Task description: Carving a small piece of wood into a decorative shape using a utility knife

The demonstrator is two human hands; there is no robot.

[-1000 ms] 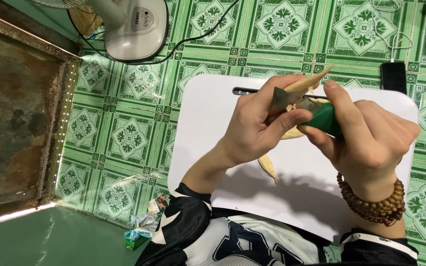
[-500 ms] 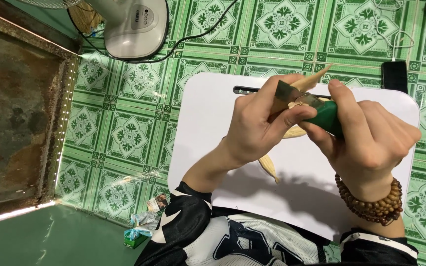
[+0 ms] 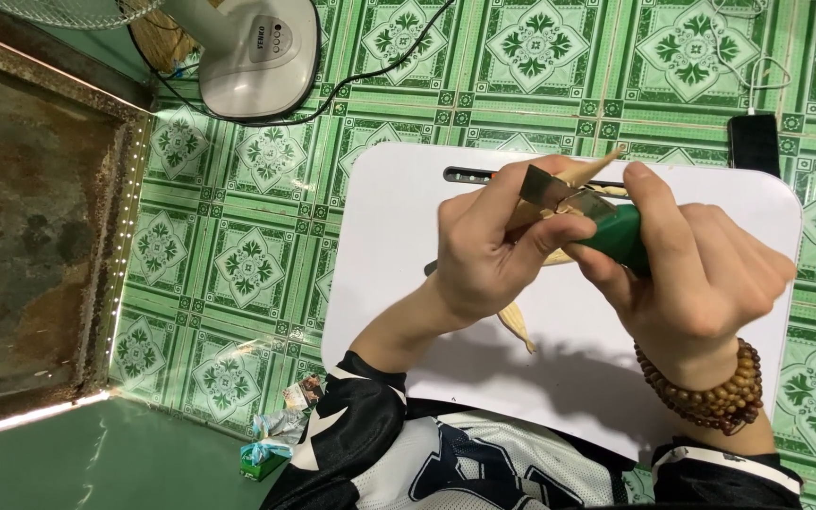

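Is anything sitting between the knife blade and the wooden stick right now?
Nothing visible does. The left hand holds the wooden stick and the right hand holds the green-handled knife, blade against the wood above the white board.

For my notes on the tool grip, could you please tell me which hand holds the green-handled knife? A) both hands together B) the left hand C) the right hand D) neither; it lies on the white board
C: the right hand, the one with the bead bracelet, wraps the green-handled knife, while the left hand grips the pale wooden piece over the white board.
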